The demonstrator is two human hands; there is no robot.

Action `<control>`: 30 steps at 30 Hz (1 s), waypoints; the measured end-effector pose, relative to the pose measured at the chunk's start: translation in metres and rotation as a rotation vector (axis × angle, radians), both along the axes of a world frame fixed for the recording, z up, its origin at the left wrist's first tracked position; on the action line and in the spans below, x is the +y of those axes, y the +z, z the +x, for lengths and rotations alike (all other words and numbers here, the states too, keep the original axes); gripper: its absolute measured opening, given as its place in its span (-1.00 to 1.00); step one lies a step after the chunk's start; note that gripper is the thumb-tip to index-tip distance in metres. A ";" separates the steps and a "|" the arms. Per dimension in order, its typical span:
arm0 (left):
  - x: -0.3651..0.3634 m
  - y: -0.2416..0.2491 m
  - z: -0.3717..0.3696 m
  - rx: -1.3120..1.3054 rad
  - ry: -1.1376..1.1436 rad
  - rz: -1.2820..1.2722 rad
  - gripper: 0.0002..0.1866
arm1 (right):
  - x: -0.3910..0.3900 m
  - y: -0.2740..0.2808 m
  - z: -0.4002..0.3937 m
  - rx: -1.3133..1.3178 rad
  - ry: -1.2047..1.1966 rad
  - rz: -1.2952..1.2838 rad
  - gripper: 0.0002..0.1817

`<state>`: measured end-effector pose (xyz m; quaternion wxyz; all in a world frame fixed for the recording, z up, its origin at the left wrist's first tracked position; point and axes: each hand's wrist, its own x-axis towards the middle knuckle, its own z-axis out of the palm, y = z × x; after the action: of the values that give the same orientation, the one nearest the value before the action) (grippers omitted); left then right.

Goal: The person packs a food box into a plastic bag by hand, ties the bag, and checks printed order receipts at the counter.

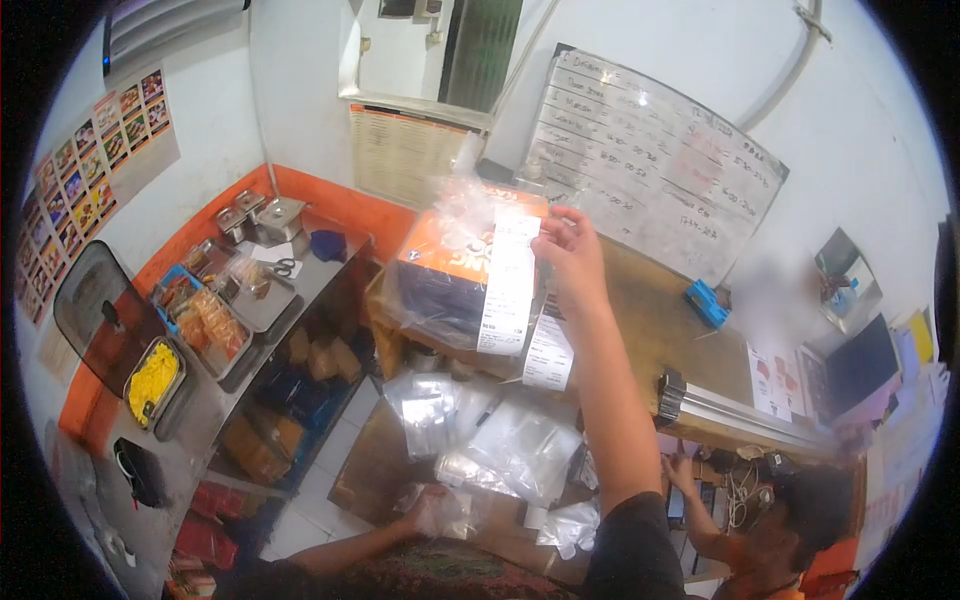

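1. Leftmost, a steel tray (152,381) on the long worktop (195,425) at the left holds yellow food; a dark lid (95,315) leans behind it.
2. Further along, shallow pans (215,325) carry orange-brown pieces, and small steel tubs (270,215) stand at the far end with their contents hidden.
3. Near the bottom centre, the left hand (428,512) has its grip clenched on a crumpled clear plastic bag (450,510).
4. Above it, more clear bags (500,445) lie in a heap.
5. Centre, an orange box (455,275), wrapped in clear plastic, is raised at mid-height.
6. Just right, the right hand (572,255) pinches a long white receipt (507,290) against the box.
7. Far right and low, another person's hand (680,470) rests near cables.
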<state>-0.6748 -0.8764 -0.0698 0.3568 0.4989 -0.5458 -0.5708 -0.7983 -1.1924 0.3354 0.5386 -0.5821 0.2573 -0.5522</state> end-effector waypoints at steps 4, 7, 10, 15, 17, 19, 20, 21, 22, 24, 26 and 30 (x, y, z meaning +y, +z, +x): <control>0.000 0.003 0.002 -0.021 0.006 -0.016 -0.61 | 0.004 0.004 0.000 -0.003 0.009 0.026 -0.44; -0.001 0.005 0.002 -0.037 0.006 -0.027 -0.61 | 0.006 0.009 0.001 0.007 0.012 0.024 -0.45; -0.001 0.006 0.002 -0.051 0.001 -0.042 -0.61 | 0.008 0.013 0.003 -0.006 0.004 0.015 -0.48; -0.004 0.007 0.003 -0.159 -0.036 -0.174 -0.61 | 0.022 0.018 -0.009 0.024 -0.125 -0.101 -0.62; -0.004 0.010 0.004 -0.314 -0.049 -0.301 -0.61 | 0.050 0.013 -0.025 -0.078 -0.162 -0.215 -0.66; -0.005 0.014 0.008 -0.517 -0.061 -0.423 -0.61 | 0.099 0.003 -0.044 -0.179 -0.228 -0.250 -0.68; -0.001 0.015 0.009 -0.615 -0.068 -0.456 -0.61 | 0.123 -0.017 -0.053 -0.234 -0.255 -0.240 -0.70; 0.005 0.017 0.009 -0.702 -0.076 -0.479 -0.61 | 0.148 -0.039 -0.065 -0.279 -0.292 -0.232 -0.71; 0.004 0.017 0.011 -0.775 -0.083 -0.492 -0.61 | 0.166 -0.077 -0.080 -0.266 -0.236 -0.269 -0.75; 0.007 0.017 0.018 -0.894 -0.092 -0.516 -0.61 | 0.217 -0.153 -0.092 -0.004 -0.401 0.115 -0.79; 0.010 0.008 0.023 -1.007 -0.114 -0.546 -0.61 | 0.264 -0.219 -0.098 0.081 -0.319 0.476 -0.84; 0.002 0.067 0.021 -0.727 -0.024 -0.334 -0.70 | 0.355 -0.321 -0.139 0.442 -0.312 0.630 -0.82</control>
<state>-0.6535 -0.8743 -0.0025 0.2100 0.5970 -0.7277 -0.2645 -0.9370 -0.8371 0.0140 0.5318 -0.4475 0.6083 -0.3832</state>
